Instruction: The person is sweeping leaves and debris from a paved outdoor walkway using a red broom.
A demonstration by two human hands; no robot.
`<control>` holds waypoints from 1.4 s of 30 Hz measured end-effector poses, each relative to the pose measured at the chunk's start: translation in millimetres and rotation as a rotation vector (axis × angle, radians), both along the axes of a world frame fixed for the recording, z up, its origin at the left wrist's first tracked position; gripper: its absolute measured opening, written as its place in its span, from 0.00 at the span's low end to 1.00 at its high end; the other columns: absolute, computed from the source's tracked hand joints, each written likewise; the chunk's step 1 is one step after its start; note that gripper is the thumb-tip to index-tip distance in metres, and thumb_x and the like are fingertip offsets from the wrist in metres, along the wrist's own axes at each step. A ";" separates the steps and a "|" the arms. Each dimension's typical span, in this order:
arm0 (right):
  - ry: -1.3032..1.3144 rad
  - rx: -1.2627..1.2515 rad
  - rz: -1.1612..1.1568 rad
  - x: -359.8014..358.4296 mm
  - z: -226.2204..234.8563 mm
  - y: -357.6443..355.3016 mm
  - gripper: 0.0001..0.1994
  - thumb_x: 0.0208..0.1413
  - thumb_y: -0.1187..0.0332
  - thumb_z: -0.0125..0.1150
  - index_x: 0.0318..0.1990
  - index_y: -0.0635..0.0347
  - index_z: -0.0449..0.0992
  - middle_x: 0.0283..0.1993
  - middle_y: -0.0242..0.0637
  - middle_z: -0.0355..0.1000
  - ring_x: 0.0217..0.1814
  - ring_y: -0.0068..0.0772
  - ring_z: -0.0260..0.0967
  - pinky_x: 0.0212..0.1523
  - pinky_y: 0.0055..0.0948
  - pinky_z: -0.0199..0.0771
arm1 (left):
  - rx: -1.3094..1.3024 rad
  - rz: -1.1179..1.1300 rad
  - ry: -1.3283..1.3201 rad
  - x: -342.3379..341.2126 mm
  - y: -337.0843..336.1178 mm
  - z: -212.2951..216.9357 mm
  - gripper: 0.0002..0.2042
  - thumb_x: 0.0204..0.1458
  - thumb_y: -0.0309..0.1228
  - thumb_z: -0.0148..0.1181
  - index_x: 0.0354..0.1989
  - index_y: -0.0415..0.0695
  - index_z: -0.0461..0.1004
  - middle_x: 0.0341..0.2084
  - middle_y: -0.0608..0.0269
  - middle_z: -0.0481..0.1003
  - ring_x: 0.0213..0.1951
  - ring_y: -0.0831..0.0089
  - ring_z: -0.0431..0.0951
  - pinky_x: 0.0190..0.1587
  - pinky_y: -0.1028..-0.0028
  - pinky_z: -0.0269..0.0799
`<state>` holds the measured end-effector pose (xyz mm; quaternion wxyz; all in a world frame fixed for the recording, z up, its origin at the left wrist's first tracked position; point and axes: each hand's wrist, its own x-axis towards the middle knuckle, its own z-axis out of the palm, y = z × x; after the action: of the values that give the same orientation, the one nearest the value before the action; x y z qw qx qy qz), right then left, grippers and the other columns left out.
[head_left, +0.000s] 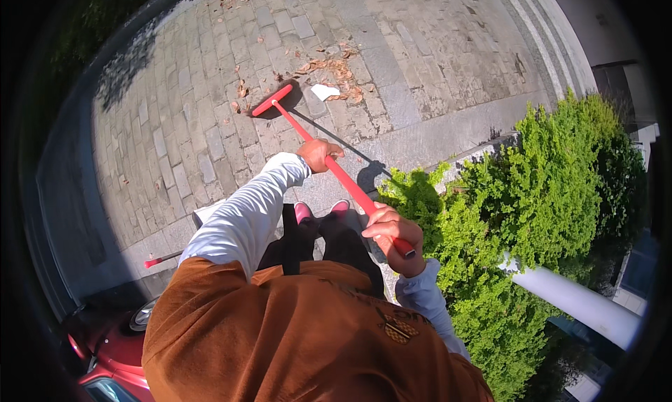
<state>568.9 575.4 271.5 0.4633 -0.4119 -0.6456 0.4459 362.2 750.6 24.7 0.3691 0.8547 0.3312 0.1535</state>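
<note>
A red broom (302,130) slants from my body out to the brick paving, its red head (272,101) with dark bristles resting on the ground. My left hand (319,155) is wrapped round the middle of the handle. Lower down, my right hand (396,237) grips the handle near its top end. Just right of the broom head lies a white scrap (325,92), beside a patch of dry brown leaves (337,71). A few more leaves (242,89) lie to the left of the head.
Green bushes (532,192) grow close on my right, with a white pipe (581,298) beyond them. A red car (112,346) stands at the lower left, near a thin red-tipped stick (159,260). Steps (539,38) edge the paving at the far right.
</note>
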 end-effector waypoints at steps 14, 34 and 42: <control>0.172 0.135 -0.107 140.3 86.4 81.4 0.01 0.50 0.78 0.61 0.30 0.61 0.77 0.20 0.35 0.70 0.23 0.34 0.70 0.37 0.39 0.74 | -0.237 -0.158 -0.177 177.4 52.8 32.9 0.14 0.47 0.29 0.62 0.45 0.50 0.79 0.30 0.51 0.80 0.35 0.50 0.80 0.37 0.60 0.75; -0.101 0.225 -0.312 205.2 131.8 310.7 0.03 0.54 0.72 0.56 0.30 0.60 0.72 0.13 0.30 0.65 0.17 0.29 0.69 0.33 0.40 0.73 | -0.304 -0.277 -0.332 316.7 253.0 53.7 0.12 0.42 0.30 0.64 0.38 0.54 0.81 0.29 0.59 0.81 0.34 0.56 0.81 0.36 0.62 0.76; 0.037 -0.035 -0.271 167.1 65.4 393.0 0.05 0.55 0.72 0.56 0.31 0.63 0.75 0.21 0.36 0.72 0.32 0.40 0.75 0.47 0.47 0.72 | -0.196 0.013 -0.103 168.8 377.2 -18.5 0.10 0.45 0.29 0.62 0.38 0.51 0.81 0.27 0.56 0.80 0.33 0.55 0.81 0.36 0.63 0.77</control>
<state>736.0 968.4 336.9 0.5237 -0.4952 -0.5675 0.3981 531.0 1127.8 6.2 0.4665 0.8033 0.3307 0.1666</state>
